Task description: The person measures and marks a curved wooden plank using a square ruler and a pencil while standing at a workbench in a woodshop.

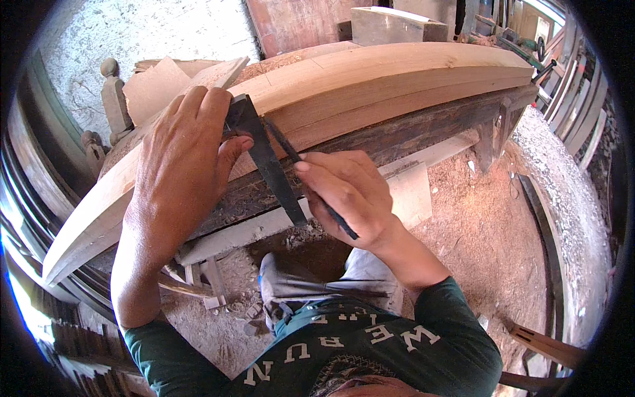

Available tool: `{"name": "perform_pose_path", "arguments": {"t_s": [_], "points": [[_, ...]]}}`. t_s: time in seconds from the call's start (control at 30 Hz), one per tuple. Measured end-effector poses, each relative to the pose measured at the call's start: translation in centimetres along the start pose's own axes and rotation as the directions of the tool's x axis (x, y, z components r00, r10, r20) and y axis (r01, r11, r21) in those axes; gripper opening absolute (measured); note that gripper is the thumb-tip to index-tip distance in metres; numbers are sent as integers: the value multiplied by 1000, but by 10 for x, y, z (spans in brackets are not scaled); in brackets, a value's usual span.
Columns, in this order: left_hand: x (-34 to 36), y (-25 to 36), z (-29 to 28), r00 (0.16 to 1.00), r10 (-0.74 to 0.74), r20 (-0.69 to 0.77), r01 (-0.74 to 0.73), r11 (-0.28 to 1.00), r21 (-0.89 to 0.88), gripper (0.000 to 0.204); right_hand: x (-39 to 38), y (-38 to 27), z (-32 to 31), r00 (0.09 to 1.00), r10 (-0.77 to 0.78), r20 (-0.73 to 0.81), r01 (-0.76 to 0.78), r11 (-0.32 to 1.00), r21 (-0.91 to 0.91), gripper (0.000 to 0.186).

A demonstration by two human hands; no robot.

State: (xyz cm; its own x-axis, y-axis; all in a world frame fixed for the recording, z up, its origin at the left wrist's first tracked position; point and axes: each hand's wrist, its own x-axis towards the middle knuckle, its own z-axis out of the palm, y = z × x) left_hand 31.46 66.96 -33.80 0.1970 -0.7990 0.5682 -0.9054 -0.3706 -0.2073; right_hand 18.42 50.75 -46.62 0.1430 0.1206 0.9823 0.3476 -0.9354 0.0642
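Note:
A long curved pale wooden beam (pixel 397 83) of stacked pieces lies across a dark, rough bench (pixel 450 122). My left hand (pixel 175 165) is closed on the upper end of a dark square (pixel 274 172) set against the beam, its long blade pointing down toward me. My right hand (pixel 347 198) grips a thin dark pencil-like stick (pixel 281 139), whose upper tip meets the beam's face just right of the square. A few short marks cross the beam's top.
Carved posts (pixel 116 99) and a pale sheet (pixel 155 86) sit behind at left. A grey box (pixel 397 30) and tools are at the back. Stacked boards line both sides. Sawdust and offcuts (pixel 211 284) cover the floor around my legs.

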Motion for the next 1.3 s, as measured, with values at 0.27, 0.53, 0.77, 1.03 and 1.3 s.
{"name": "perform_pose_path", "arguments": {"t_s": [0.27, 0.53, 0.77, 1.03, 1.3], "points": [[1, -1, 0, 1000, -8, -2, 8, 999, -42, 40, -41, -10, -7, 980, 8, 198, -8, 1000, 3, 54], [-2, 0, -1, 999, 5, -40, -7, 999, -45, 36, -34, -18, -12, 972, 37, 233, -38, 999, 1, 48], [-2, -1, 2, 1000, 7, -28, -9, 999, -45, 35, 43, -5, -22, 973, 1, 232, -23, 995, 93, 29], [1, -1, 3, 999, 26, -34, -29, 997, -66, 39, 14, 1, -14, 994, -62, 87, 62, 998, 10, 42], [-6, -2, 2, 999, 14, -47, -14, 1000, -18, 40, 4, -15, -19, 972, 52, 228, -68, 996, 62, 42]]}}
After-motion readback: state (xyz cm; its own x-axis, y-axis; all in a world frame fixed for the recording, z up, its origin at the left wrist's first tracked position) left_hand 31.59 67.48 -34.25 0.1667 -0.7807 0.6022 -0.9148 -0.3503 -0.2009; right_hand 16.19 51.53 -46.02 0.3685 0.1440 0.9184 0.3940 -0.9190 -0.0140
